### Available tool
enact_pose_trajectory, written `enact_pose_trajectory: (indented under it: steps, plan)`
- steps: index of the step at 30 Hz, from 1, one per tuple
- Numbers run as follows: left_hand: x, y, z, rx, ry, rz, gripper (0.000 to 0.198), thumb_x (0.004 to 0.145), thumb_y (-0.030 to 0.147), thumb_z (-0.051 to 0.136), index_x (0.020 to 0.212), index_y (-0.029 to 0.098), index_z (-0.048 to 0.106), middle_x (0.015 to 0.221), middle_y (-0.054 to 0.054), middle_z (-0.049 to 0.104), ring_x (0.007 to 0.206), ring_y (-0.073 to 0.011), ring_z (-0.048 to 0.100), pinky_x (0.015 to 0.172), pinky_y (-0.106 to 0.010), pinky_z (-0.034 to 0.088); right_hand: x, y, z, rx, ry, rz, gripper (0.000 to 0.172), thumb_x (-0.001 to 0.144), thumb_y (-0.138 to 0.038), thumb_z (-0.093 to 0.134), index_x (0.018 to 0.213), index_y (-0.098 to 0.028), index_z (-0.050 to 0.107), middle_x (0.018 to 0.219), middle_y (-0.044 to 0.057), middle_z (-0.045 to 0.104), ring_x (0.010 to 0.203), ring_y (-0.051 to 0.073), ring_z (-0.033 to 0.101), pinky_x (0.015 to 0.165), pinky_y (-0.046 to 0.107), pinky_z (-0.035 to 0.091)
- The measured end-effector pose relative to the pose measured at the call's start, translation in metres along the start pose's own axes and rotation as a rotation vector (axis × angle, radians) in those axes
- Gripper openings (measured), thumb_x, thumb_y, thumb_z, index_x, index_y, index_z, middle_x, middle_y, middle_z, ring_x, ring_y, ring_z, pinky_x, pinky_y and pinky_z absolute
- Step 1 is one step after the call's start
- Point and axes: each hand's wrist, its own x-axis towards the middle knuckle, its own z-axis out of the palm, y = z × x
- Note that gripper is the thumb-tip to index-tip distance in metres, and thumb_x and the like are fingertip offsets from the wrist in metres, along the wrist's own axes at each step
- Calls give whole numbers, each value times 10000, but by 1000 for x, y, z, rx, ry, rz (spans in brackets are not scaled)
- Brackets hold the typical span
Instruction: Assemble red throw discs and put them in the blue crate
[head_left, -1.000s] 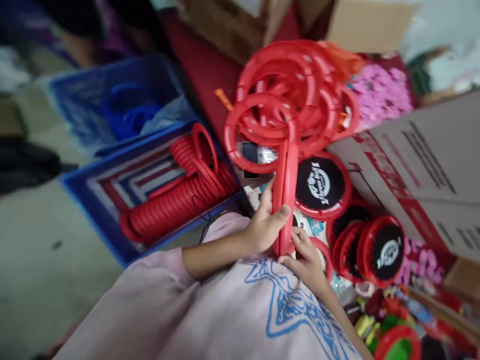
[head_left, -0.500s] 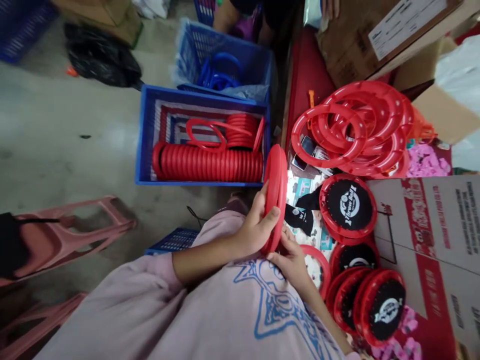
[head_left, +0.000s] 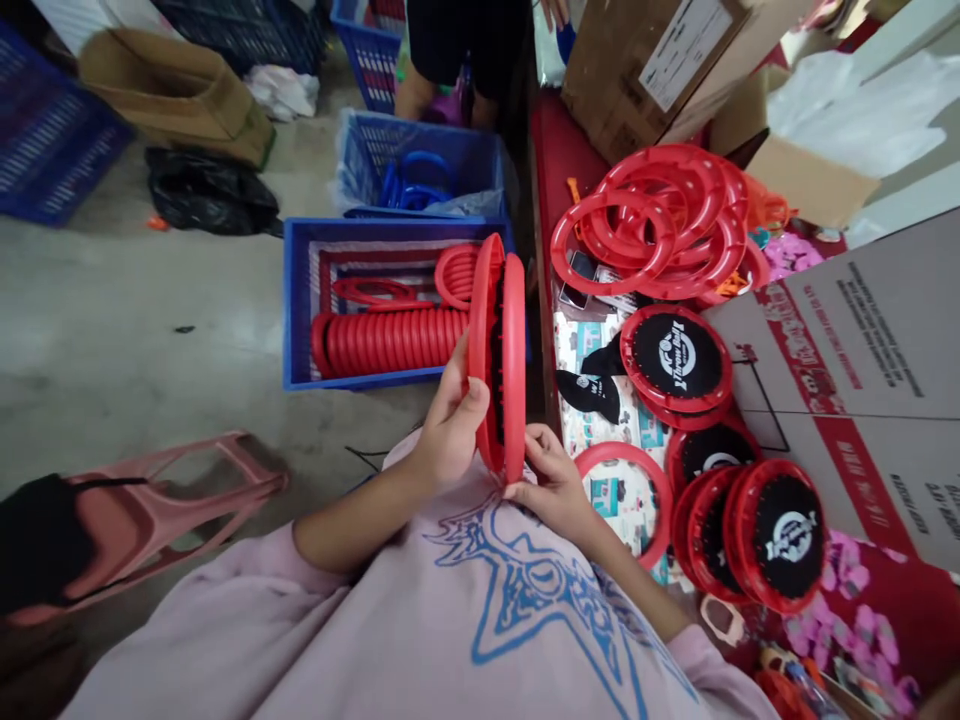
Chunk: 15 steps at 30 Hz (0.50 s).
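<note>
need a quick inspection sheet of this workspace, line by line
surface: table with red cover, crowded.
job's things: two red rings held on edge, side by side.
clutter: loose ring pile, finished black-centred discs, pink bits, cardboard box.
hands: left hand and right hand each grip a ring's lower rim.
cables: thin black cord on floor.
surroundings: blue crate of stacked rings, pink stool, another person's legs beyond.

Both forearms bend inward before the chest, the left hand [head_left: 448,430] curled in a firm grip with thumb raised, the right hand [head_left: 551,487] pinching with its fingertips.
</note>
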Motion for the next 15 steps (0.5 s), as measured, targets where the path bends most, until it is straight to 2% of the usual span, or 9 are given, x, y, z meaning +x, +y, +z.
enact_pose_trajectory:
  steps: [7,12,15]
  plan:
    - [-8,-5,6,49,-26,66,518,908,496,518,1406,385,433,1457,25,426,1364,-204,384,1150,-303,326,-5,-1,1,-4,-29,-68,628,805,-401,692,1391,-386,465,1073,28,441,1022,139,460,951,278,407]
    - [-11,-6,6,190,-72,138,631,907,525,508,1471,301,335,1476,-41,394,1326,-203,418,1129,-304,341,-7,-3,-2,-104,-54,-73,606,815,-388,683,1384,-361,480,1077,37,452,1024,154,461,949,296,411]
    - [-13,-4,7,237,-79,202,604,928,486,496,1476,308,315,1492,-41,367,1328,-187,411,1125,-286,340,-7,-5,-4,-151,-60,-112,610,827,-401,665,1399,-367,455,1080,39,453,1019,158,466,935,297,428]
